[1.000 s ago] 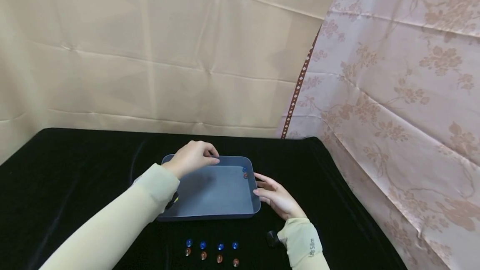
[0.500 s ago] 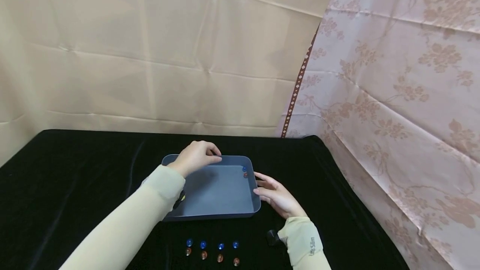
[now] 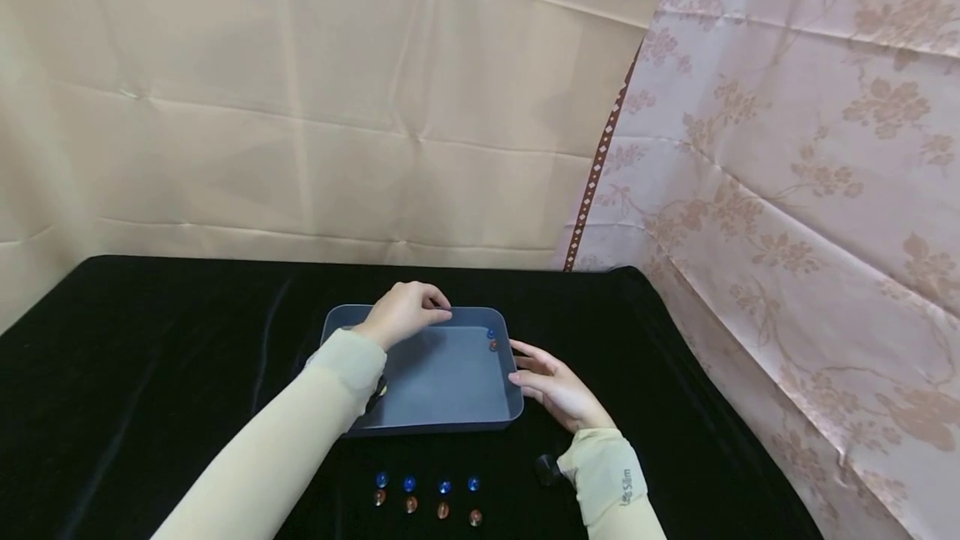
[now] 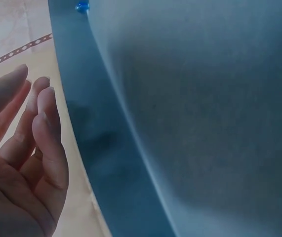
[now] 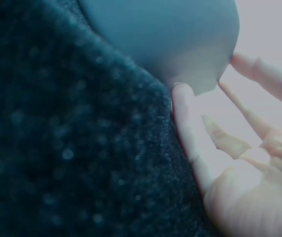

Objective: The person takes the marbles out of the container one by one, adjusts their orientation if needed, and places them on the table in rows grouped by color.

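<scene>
A grey-blue rectangular tray (image 3: 450,394) lies on the black cloth. Above its back left part hovers my left hand (image 3: 405,312), fingers loosely bent, with nothing visible between them in the left wrist view. My right hand (image 3: 558,390) touches the tray's right wall with extended fingertips; in the right wrist view they meet the grey wall (image 5: 180,44). Inside the tray, near the back right, sit a blue glass marble (image 3: 491,333) and an amber one (image 3: 493,346). The left wrist view also catches the blue marble (image 4: 82,7) by the wall.
In front of the tray lie a row of several blue marbles (image 3: 409,484) and a row of several amber marbles (image 3: 411,505). The black cloth (image 3: 187,373) covers the table. A beige curtain (image 3: 300,107) hangs behind, and a floral one (image 3: 787,190) at the right.
My left hand has drifted a little to the right along the tray's far side. The right hand stays at the tray's right wall, and the marbles keep their places.
</scene>
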### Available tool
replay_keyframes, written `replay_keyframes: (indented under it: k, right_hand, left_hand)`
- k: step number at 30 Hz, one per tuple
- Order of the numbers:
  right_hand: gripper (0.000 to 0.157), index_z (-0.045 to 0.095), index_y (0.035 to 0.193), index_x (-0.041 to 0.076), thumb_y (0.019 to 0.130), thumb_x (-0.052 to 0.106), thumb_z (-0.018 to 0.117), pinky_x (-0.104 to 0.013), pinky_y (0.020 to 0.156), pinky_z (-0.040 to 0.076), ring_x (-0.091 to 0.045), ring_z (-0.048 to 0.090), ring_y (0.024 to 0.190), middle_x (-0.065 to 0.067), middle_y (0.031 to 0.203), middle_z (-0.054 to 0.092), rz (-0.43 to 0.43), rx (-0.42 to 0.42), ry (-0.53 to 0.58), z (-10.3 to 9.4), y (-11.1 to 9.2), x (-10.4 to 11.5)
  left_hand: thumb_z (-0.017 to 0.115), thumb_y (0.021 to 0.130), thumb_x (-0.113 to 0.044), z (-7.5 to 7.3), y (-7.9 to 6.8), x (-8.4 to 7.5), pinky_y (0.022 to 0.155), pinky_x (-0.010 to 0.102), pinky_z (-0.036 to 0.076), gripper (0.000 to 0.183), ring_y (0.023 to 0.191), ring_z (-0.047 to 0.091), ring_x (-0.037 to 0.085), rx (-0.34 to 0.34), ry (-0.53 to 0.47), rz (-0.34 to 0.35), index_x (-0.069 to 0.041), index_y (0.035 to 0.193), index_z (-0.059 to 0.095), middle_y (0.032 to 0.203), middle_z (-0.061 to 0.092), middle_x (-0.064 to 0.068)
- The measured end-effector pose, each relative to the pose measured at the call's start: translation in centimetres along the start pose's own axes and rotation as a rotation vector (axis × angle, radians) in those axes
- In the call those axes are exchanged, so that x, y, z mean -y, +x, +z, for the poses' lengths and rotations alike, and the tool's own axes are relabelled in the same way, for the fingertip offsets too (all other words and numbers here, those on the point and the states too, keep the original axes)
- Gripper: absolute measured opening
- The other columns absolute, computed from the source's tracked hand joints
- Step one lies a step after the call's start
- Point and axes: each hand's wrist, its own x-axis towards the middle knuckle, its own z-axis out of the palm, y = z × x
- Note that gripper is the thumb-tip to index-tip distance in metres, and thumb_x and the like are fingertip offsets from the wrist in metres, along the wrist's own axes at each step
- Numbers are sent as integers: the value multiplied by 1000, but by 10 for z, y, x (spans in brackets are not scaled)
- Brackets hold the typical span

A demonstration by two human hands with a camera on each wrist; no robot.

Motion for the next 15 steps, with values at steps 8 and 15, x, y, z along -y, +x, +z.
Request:
replay_keyframes:
  k: [8, 15]
  right_hand:
    - [62, 37, 152, 16, 96, 17, 63, -38, 107, 46, -26, 56, 125, -23, 153, 38, 7, -1, -8, -1, 0, -1]
    - [61, 36, 153, 16, 97, 18, 61, -39, 108, 44, -28, 55, 128, -23, 154, 35, 9, 15, -11, -2, 0, 0]
  left_hand:
    - [72, 91, -29, 21, 7, 0, 66, 30, 52, 17, 72, 63, 14, 13, -39, -5, -20, 105, 75, 93, 69, 1]
    - [72, 91, -28, 35, 12, -2, 64, 28, 51, 15, 70, 63, 13, 24, -64, -1, -19, 103, 75, 89, 69, -1]
